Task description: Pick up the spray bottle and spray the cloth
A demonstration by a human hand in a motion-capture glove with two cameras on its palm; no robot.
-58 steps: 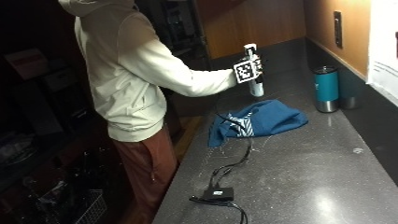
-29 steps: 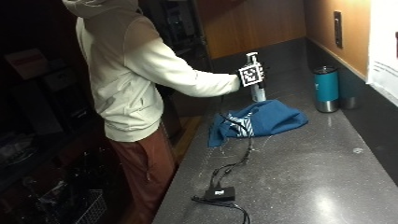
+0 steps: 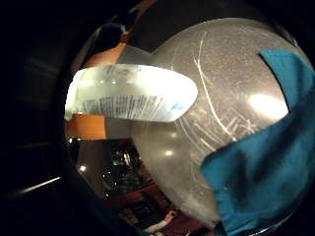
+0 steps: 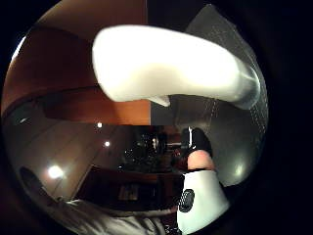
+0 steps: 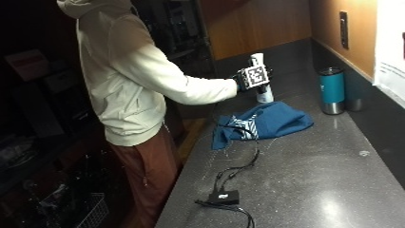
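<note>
One person stands at the left of the outside view, beside a dark speckled counter (image 5: 329, 190), with one arm stretched out toward centre frame. One gloved right hand (image 5: 245, 80) is wrapped round one white spray bottle (image 5: 261, 78), fingers curled about its upper part; the bottle is upright, held above the counter's far end, its base just above and behind the cloth as seen in the outside view. Whether the base touches the counter cannot be told from this angle. One blue cloth (image 5: 265, 122) lies crumpled on the counter at centre frame, just below the bottle, with a striped patch showing on its left fold. One teal tumbler (image 5: 332, 90) with a dark lid stands at the right, near the wall, well apart from the cloth. One small black box (image 5: 224, 195) with cables sits on the counter at lower centre. In the little finger side palm view, the bottle's labelled body (image 3: 130, 93) crosses the upper middle, with the cloth (image 3: 261, 167) at the right edge on the counter (image 3: 206, 98); the label print is too small to read. In the thumb side palm view, the bottle's white top (image 4: 166, 63) fills the upper half, and the glove's thumb (image 4: 195, 142) shows at lower centre. The nozzle's direction is hard to make out in any view, and the person's other hand is hidden. The bottle's lower part is partly cut off by the hand in the outside view.
</note>
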